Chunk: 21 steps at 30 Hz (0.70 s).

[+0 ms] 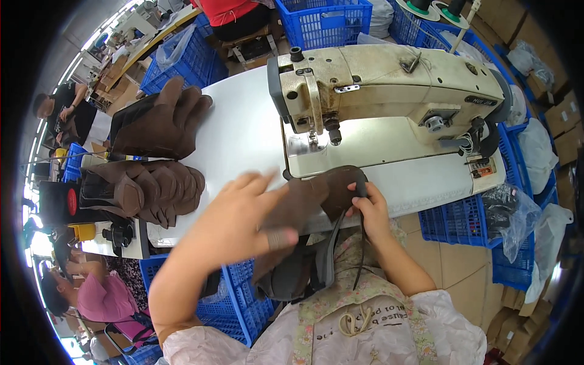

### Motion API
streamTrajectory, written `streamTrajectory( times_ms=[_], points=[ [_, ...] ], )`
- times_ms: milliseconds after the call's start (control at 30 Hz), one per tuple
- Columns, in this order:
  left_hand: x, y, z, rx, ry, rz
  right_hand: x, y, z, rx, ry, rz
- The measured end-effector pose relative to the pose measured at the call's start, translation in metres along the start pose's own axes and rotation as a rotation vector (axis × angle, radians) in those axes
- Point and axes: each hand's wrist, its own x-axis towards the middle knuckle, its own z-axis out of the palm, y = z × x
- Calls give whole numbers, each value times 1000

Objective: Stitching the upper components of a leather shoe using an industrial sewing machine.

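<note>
My right hand (372, 213) pinches the edge of a brown leather shoe upper (340, 191) at the front edge of the white sewing table (237, 115). Dark pieces joined to or lying with it (298, 271) hang down over my lap, and a thin dark strip dangles below my right hand. Smeared by motion, my left hand (243, 213) is over the upper's left side with thumb and fingers apart. Behind both hands stands a cream industrial sewing machine (389, 85); its needle area is just beyond the upper.
Brown leather pieces lie in two piles at the left, a taller one (161, 125) and an overlapping one (158, 188). Blue crates (453, 222) flank the table, one (237, 298) below my left arm. Thread cones (450, 12) stand at the back right. Other people (109, 295) sit at left.
</note>
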Motion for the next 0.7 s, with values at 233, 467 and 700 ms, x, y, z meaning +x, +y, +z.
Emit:
streamTrajectory(
  times_ms=[233, 467, 700],
  points=[
    [68, -45, 160, -273, -5, 192, -7, 2, -6, -32, 7, -54],
    [121, -16, 208, 106, 147, 135, -10, 2, -12, -24, 29, -29],
    [100, -24, 192, -138, 140, 147, -14, -8, -9, -64, 26, 4]
  ],
)
